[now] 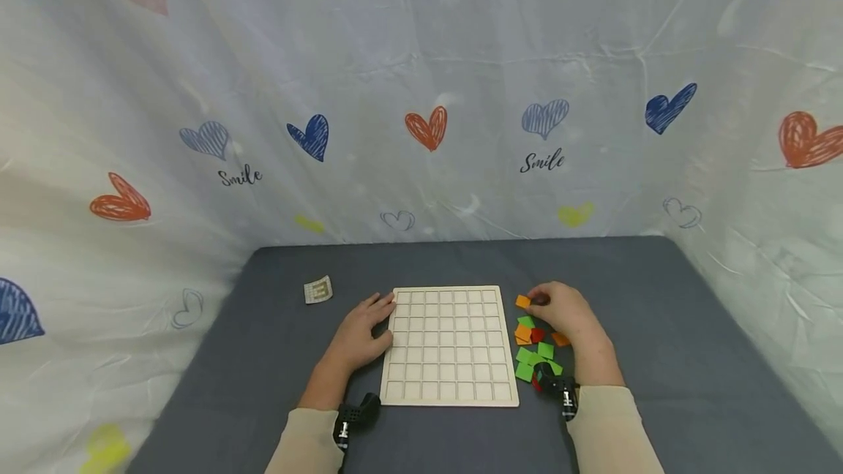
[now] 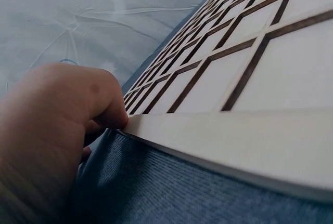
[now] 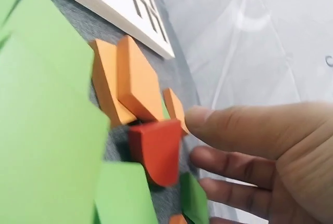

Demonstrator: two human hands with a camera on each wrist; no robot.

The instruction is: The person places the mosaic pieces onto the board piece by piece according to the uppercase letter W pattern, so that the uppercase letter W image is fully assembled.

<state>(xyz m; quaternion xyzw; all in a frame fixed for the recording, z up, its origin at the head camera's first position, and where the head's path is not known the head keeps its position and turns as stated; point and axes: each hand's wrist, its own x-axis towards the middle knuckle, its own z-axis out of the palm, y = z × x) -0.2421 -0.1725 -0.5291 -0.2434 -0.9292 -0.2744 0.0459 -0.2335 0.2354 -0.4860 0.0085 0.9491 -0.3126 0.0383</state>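
A pale wooden grid board (image 1: 450, 346) lies flat on the dark cloth. My left hand (image 1: 362, 333) rests at its left side, fingertips and thumb on the frame. In the left wrist view, a fingertip presses the board's rim (image 2: 171, 133). My right hand (image 1: 565, 309) is beyond the board's right edge, pinching a small orange tile (image 1: 523, 301) between thumb and fingertips. In the right wrist view, the thumb (image 3: 223, 125) meets the edge of that tile. Closer to me lie a red piece with a rounded end (image 3: 160, 151), two overlapping orange tiles (image 3: 138, 81) and several green tiles (image 1: 527, 360).
Another orange piece (image 1: 560, 339) lies under the right wrist. A small printed square of paper or cloth (image 1: 319, 290) sits back left on the dark tabletop (image 1: 263, 357). Behind hangs a white curtain (image 1: 369, 189) printed with hearts and the word Smile.
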